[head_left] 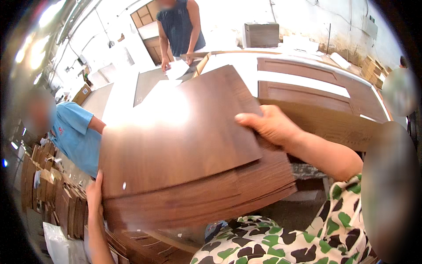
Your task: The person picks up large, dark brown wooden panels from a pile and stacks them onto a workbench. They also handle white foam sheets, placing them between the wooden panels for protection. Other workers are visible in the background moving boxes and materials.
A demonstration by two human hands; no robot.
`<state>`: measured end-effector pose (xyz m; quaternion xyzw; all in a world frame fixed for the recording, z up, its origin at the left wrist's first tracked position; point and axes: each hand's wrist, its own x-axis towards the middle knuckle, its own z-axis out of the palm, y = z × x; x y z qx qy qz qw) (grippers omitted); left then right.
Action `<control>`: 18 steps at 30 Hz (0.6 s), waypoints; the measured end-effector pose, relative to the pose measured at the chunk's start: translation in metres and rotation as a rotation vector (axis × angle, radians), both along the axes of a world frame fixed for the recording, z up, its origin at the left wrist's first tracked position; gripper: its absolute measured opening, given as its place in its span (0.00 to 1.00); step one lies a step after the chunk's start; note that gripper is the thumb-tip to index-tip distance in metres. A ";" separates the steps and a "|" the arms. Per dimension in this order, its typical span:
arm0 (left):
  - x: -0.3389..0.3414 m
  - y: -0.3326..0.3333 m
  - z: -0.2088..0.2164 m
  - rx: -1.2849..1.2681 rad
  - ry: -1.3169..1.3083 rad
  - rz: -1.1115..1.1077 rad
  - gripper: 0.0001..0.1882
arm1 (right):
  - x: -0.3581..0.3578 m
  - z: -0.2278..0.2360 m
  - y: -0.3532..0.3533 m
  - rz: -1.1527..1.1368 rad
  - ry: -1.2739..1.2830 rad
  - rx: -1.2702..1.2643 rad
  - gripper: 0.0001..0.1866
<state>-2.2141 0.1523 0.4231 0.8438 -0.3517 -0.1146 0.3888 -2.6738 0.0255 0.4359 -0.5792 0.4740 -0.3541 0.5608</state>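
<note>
A stack of several dark brown wood panels (189, 145) spans between my two hands, tilted, its glossy top sheet catching bright light. The top panel lies slightly askew, so edges of the lower panels (211, 198) show along the near and right sides. My right hand (272, 125) grips the right edge, thumb on top and fingers hidden beneath. At the left edge, my left hand (94, 193) is closed around the side of the stack; most of its fingers are out of sight behind the panels.
Across from me, a person in a dark sleeveless top (180, 26) handles a white sheet at a table. Someone in a blue shirt (77, 132) stands close at left. Brown framed panels (303, 92) lie on the bench at right; more boards (66, 207) stand stacked at lower left.
</note>
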 end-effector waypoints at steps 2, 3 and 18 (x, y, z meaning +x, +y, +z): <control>-0.026 -0.063 0.019 0.084 0.043 -0.069 0.32 | -0.051 0.013 -0.022 -0.135 0.115 0.022 0.27; -0.050 -0.093 0.035 0.085 0.083 -0.153 0.32 | -0.080 0.011 -0.039 -0.173 0.117 0.018 0.27; -0.233 -0.437 -0.024 0.103 -0.009 -0.575 0.44 | -0.275 -0.018 -0.211 -0.632 0.705 -0.162 0.34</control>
